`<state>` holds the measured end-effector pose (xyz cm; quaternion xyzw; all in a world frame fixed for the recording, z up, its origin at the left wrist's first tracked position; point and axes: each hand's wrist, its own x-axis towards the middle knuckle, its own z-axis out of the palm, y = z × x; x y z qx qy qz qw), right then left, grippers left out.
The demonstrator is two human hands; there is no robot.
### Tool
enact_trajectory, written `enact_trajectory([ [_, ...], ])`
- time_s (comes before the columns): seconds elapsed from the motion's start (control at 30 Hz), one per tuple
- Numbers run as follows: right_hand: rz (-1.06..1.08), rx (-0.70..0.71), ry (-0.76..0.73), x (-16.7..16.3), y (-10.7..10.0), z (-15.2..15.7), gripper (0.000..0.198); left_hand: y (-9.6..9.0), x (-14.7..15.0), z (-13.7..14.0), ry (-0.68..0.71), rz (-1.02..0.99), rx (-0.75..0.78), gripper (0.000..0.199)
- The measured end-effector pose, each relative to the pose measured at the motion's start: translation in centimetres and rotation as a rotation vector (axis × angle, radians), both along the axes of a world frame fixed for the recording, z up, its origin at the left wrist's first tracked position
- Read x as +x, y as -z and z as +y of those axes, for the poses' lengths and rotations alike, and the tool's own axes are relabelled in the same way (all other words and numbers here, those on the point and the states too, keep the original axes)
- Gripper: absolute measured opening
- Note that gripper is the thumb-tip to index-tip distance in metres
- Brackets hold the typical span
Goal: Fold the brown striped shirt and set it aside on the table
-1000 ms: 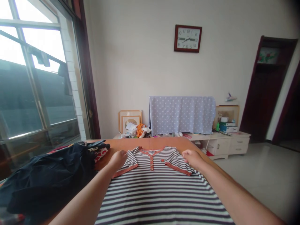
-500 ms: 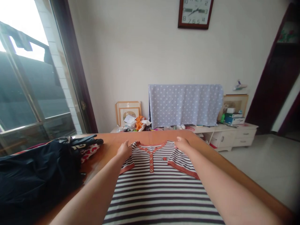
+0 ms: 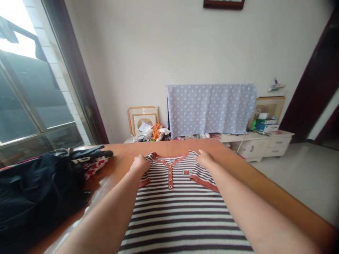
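A striped short-sleeved shirt [image 3: 182,204], dark and white with rust-red collar, cuffs and button placket, lies face up on the wooden table [image 3: 238,176]. Its collar points away from me and its lower end runs out of view. At the left shoulder seam, my left hand [image 3: 141,164] is closed on the fabric. My right hand [image 3: 205,158] grips the opposite shoulder. Both arms stretch forward over the shirt's sides, and the right sleeve spreads partly beside my forearm.
Dark clothes [image 3: 39,190] are heaped at the table's left, with a red-and-white patterned cloth [image 3: 95,167] beside them. Beyond the table stands a low white cabinet [image 3: 275,146], near a polka-dot cloth cover [image 3: 209,109]. Picture frames [image 3: 143,114] lean on the wall.
The view has tilted down, so the wall clock is mostly out of frame. Both hands stay at the shirt's shoulders, the left hand's fingers now more curled in.
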<state>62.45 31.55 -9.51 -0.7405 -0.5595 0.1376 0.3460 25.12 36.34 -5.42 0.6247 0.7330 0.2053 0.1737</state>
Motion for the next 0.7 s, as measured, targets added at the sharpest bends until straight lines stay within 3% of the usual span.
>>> enact_trajectory([
  [0.2, 0.067, -0.063, 0.062, -0.7, -1.3, -0.1, 0.022, 0.1, -0.5, -0.9, 0.037, -0.136, 0.059, 0.029],
  [0.4, 0.137, 0.016, 0.089, -1.6, -3.3, -2.7, 0.017, -0.9, -0.8, -3.0, 0.044, -0.278, 0.15, 0.026],
  [0.53, 0.167, 0.083, 0.072, -2.6, -5.4, -6.5, 0.017, -2.6, -1.7, -6.7, 0.086, -0.345, 0.208, 0.027],
  [0.7, 0.232, 0.13, 0.015, -4.4, -7.2, -14.1, 0.017, -4.8, -3.6, -14.3, 0.132, -0.388, 0.242, 0.023],
])
